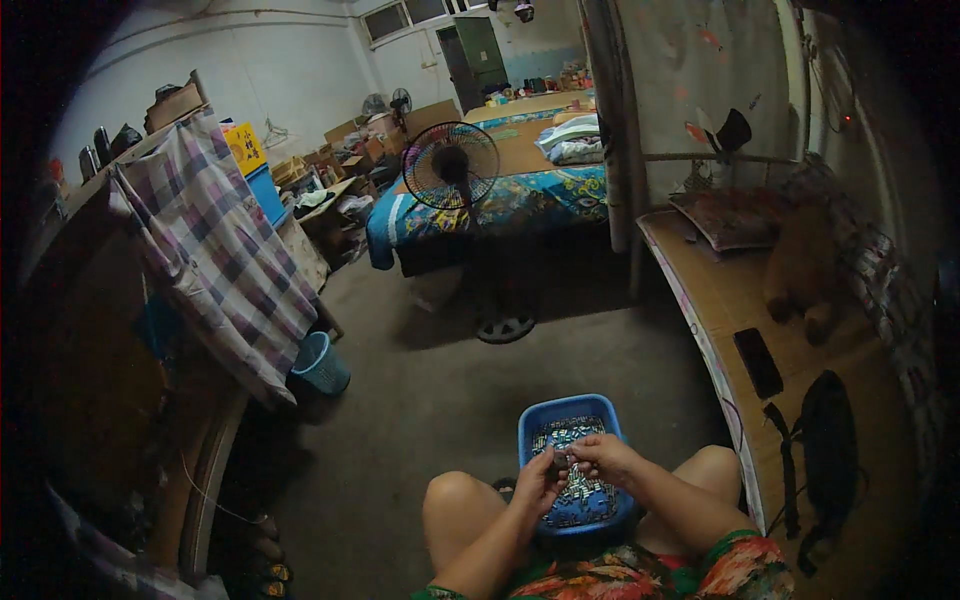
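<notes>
A blue plastic basin (pixel 570 408) stands between my knees, with many small shiny metal cylinders (pixel 583 505) lying in it. Over the basin my left hand (pixel 541 480) and my right hand (pixel 606 460) come together, fingertips nearly touching. The fingers of both are pinched closed around a small dark piece (pixel 561 458) between them. It is too small to tell what kind of piece it is, or whether it is one part or two.
To the right runs a bench (pixel 690 290) with a black phone (pixel 758 362), a dark bag (pixel 828 450), a plush toy (pixel 800 262) and a cushion (pixel 728 218). Ahead stand a pedestal fan (pixel 450 165) and a bed (pixel 540 195). A blue wastebasket (pixel 321 364) sits left, by a checked cloth (pixel 222 235).
</notes>
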The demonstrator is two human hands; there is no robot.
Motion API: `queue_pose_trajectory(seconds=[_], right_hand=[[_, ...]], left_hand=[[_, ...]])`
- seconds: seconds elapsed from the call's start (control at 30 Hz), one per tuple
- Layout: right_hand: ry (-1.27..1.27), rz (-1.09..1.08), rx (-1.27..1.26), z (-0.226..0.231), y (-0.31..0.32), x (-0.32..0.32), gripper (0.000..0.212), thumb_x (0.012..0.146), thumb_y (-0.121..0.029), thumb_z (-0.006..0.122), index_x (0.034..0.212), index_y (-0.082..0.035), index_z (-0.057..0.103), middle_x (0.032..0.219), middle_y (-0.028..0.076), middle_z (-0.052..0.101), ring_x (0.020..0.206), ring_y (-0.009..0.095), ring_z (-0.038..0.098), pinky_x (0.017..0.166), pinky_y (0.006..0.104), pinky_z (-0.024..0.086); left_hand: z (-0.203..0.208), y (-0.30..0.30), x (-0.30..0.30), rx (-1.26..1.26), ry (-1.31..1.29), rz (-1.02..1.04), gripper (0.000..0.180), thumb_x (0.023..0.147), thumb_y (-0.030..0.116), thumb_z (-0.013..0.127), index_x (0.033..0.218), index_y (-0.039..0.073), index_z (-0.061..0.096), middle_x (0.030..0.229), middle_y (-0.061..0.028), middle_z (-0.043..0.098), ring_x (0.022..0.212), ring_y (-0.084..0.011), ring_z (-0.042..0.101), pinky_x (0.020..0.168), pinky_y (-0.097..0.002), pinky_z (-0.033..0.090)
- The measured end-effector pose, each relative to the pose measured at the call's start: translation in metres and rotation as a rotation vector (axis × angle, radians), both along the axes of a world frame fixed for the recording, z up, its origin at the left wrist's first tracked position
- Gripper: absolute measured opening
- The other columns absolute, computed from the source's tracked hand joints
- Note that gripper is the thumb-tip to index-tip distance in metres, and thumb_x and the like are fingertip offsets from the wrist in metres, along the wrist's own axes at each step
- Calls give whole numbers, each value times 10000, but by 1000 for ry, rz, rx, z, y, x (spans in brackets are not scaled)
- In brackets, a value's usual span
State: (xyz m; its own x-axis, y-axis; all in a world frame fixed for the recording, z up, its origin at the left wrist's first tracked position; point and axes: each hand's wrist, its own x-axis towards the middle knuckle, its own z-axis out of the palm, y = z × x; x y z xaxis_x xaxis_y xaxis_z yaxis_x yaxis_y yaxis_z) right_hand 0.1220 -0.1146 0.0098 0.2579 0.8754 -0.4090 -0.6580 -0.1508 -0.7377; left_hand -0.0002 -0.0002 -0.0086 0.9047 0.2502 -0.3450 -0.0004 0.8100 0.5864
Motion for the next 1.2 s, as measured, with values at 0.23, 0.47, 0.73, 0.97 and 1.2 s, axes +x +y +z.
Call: queue_pose_trajectory(seconds=[0.23,0.47,0.73,0.97,1.2], right_hand=[[-112,-49,-21,-4,2,-2,170,807,-113,537,945,-15,550,683,14,537,524,67,455,424,202,366],[-245,-39,-97,9,2,-8,132,766,-148,593,846,-45,573,616,-12,490,483,64,414,416,194,326],[-379,-29,-122,17,1,-15,138,759,-156,608,853,-56,591,674,9,556,491,58,438,407,188,315],[-709,-115,32,3,3,-15,164,741,-131,624,853,-15,589,779,55,599,689,116,559,625,239,452],[-720,-44,10,10,3,-14,169,744,-103,614,873,1,578,835,69,597,789,133,561,713,265,452]], left_hand=[[-5,1,-1,-10,16,1,273,849,320,481,903,54,512,763,-48,542,606,-122,478,503,-210,382],[2,-3,-1,-29,48,21,242,840,312,503,834,70,510,702,-31,534,560,-114,482,456,-200,380],[-3,-3,-1,-46,46,5,218,838,300,509,819,82,510,697,-21,531,567,-112,488,462,-200,383],[-6,-4,0,-125,2,-8,207,838,288,510,818,82,514,699,-19,532,562,-115,487,459,-204,380],[1,-3,-3,-144,-11,-6,202,845,270,502,835,69,515,707,-23,532,584,-115,484,474,-200,383]])
